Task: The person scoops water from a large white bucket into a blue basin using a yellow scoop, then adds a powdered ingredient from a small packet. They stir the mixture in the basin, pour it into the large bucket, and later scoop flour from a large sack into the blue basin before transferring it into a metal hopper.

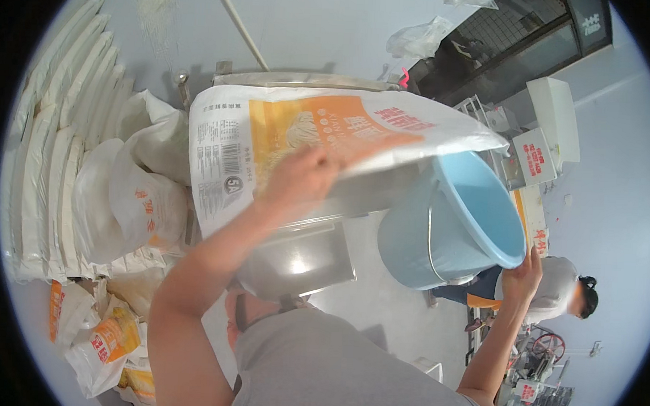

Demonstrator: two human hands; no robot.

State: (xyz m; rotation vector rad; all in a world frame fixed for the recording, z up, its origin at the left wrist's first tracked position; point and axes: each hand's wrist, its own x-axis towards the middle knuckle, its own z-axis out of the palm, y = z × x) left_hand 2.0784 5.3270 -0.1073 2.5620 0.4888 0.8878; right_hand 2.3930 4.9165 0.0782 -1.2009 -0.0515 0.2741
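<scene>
A white and orange printed sack (219, 140) lies flat over the top of a steel machine (373, 187). Its near edge is raised, and my left hand (301, 176), slightly blurred, is closed on that edge. To the right, my right hand (523, 273) grips the rim of a light blue plastic bucket (418, 236). The bucket is tilted, its mouth turned up and to the right, and a thin metal handle hangs across its side. Inside the visible part of the bucket I see only blue wall; its bottom is hidden.
A steel tray (301, 256) juts from the machine toward me. Stacked white sacks (48, 154) and a bulging sack (147, 202) stand left. Crumpled bags (101, 338) lie lower left. Another person (550, 289) is at the right, near equipment (547, 347).
</scene>
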